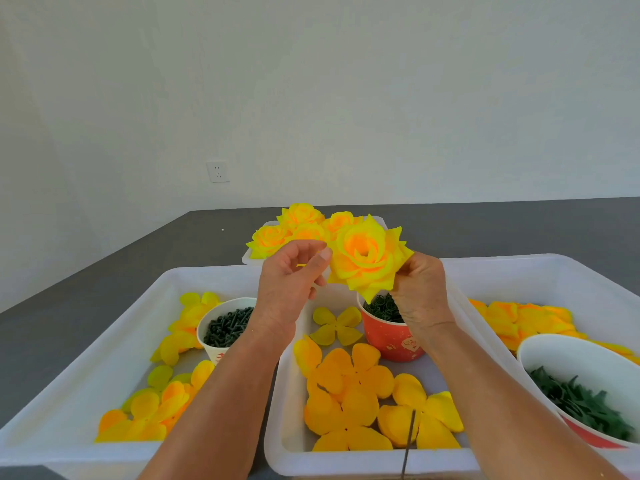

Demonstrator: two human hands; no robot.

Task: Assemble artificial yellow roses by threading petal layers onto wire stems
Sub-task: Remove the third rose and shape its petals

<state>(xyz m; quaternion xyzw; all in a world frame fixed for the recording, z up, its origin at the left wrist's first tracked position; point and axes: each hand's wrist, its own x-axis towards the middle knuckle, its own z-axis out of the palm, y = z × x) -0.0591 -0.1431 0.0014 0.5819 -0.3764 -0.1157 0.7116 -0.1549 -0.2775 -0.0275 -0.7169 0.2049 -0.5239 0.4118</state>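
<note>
I hold an assembled yellow rose (pixel 365 258) with an orange centre above the trays, its face tilted toward me. My right hand (pixel 420 292) grips it from below and behind on the right side. My left hand (pixel 289 282) has curled fingers, and its thumb and forefinger pinch the rose's left petal edge. Loose yellow-orange petal layers (pixel 346 386) lie flat in the middle white tray (pixel 287 441). A thin dark wire stem (pixel 410 441) lies across that tray's front rim. Whatever runs under the rose is hidden by my right hand.
Finished roses (pixel 298 223) fill a rear tray. The left tray (pixel 86 368) holds petals and a white cup of dark green pieces (pixel 228 325). A red cup of green rings (pixel 384 327) stands mid-tray. The right tray (pixel 554 271) has petals (pixel 519 320) and a bowl of green leaves (pixel 585 400).
</note>
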